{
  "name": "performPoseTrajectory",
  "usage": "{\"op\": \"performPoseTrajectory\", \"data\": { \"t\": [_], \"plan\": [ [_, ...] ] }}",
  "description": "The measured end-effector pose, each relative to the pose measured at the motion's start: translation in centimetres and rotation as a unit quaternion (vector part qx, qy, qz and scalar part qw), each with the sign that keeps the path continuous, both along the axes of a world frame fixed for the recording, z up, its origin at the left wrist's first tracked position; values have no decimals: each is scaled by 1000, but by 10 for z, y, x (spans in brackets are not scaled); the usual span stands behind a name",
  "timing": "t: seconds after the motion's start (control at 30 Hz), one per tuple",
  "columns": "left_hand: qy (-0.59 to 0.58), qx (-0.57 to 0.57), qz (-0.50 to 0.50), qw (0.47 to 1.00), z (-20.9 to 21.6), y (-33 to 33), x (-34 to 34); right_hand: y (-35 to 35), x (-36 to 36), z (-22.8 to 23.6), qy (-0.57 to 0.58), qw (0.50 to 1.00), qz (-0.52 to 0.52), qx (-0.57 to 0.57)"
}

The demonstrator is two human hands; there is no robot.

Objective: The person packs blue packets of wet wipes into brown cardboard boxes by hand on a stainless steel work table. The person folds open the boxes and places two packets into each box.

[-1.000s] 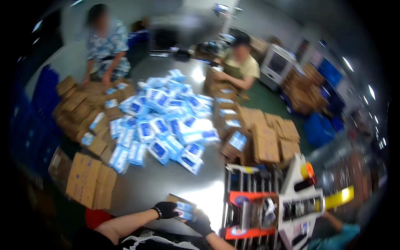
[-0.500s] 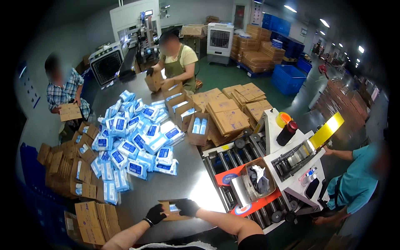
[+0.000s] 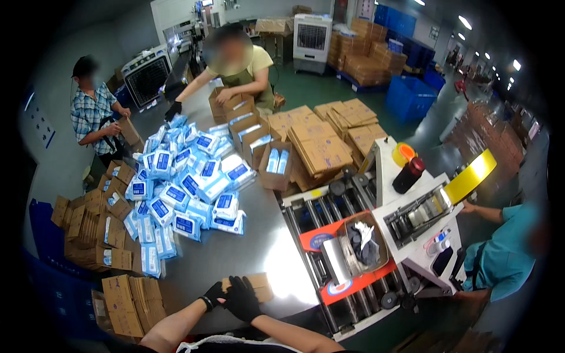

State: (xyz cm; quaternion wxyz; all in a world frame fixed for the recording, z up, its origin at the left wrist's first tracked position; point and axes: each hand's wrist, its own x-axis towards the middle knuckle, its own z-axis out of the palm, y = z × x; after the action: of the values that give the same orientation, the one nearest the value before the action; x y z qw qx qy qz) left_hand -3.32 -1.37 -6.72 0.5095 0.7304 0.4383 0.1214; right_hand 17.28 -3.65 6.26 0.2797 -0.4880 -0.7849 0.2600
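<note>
A small brown cardboard box (image 3: 259, 286) lies at the near edge of the metal table, its top flaps folded down. My right hand (image 3: 242, 299), in a black glove, lies across the left part of the box with the fingers stretched out. At the box's left end is my left hand (image 3: 214, 294), also black-gloved; it grips that end and is partly hidden by the right hand. A large heap of blue and white wipes packs (image 3: 182, 188) covers the table beyond my hands.
A roller conveyor tape machine (image 3: 353, 247) stands at the right. Open boxes with packs (image 3: 273, 165) and flat carton stacks (image 3: 321, 150) line the table's far right. More cartons (image 3: 120, 303) stand at the left. Three people (image 3: 253, 76) work around the table.
The box flaps were open with a pack showing inside; now they are down. My right hand has moved left across the box top. The far person reaches to the heap.
</note>
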Motion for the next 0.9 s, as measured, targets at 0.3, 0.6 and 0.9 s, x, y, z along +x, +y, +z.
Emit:
{"op": "performPoseTrajectory", "data": {
  "t": [0.3,0.6,0.9],
  "plan": [
    [-57,-164,58,983,70,41,195,5,167,-2,-101,994,-42,22],
    [98,53,-61,992,7,59,241,-3,205,8,-73,986,-140,55],
    [164,430,-93,883,51,146,111,209,146,31,-158,962,-44,216]
  ]
}}
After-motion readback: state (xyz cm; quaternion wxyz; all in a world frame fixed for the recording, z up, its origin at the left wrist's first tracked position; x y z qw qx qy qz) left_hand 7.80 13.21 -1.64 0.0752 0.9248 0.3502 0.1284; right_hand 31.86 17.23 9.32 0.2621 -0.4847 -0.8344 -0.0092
